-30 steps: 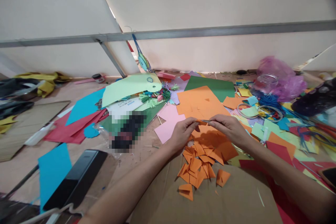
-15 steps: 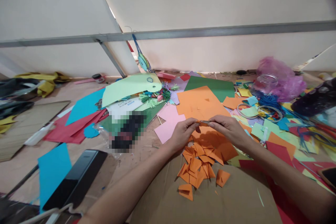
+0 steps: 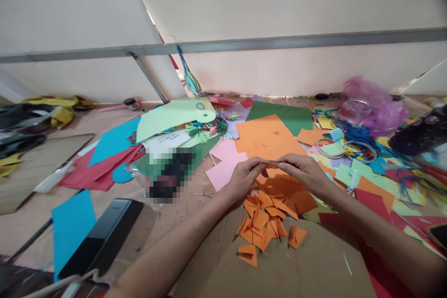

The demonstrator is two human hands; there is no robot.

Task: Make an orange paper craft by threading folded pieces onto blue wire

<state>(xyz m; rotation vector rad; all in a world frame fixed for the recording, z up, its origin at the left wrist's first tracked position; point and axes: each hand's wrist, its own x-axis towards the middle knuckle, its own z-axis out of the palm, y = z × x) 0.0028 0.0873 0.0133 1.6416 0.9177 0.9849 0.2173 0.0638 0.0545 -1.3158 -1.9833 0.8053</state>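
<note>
A pinkish-brown floor (image 3: 150, 223) is bearing scattered craft materials. On its left side, a corrugated cardboard piece (image 3: 35, 158), overlapping red paper sheets (image 3: 78, 172) and a blue paper sheet (image 3: 71, 214) are lying flat, and a small dark-lidded jar (image 3: 132, 104) is standing farther back. Pink paper (image 3: 222, 177) is lying near the middle. In the foreground, a brown cardboard sheet (image 3: 289, 272) is carrying a loose heap of orange paper pieces (image 3: 260, 224).

White wall (image 3: 279, 0) — grey metal rail (image 3: 279, 43)
</note>
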